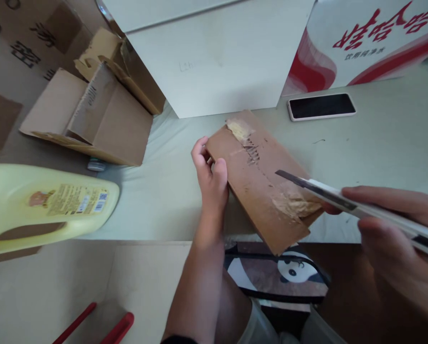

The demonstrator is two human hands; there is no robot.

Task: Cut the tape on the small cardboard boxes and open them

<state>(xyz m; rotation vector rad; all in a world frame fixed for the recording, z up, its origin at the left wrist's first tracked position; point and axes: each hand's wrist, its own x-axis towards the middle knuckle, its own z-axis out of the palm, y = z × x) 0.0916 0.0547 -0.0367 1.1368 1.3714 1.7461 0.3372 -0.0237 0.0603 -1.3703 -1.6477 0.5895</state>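
Torn cardboard (240, 165) overhangs the front edge of the worktop (386, 148), the left hand's (213, 177) fingers grasping its side. The right hand's (396, 239) fingers grip a box cutter (343, 202) above it. Beyond lies a phone (323, 106).

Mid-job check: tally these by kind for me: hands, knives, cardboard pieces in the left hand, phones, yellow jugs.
Hands: 2 (left hand, right hand)
Utility knife: 1
Held cardboard piece: 1
Phone: 1
Yellow jug: 1
Total: 6
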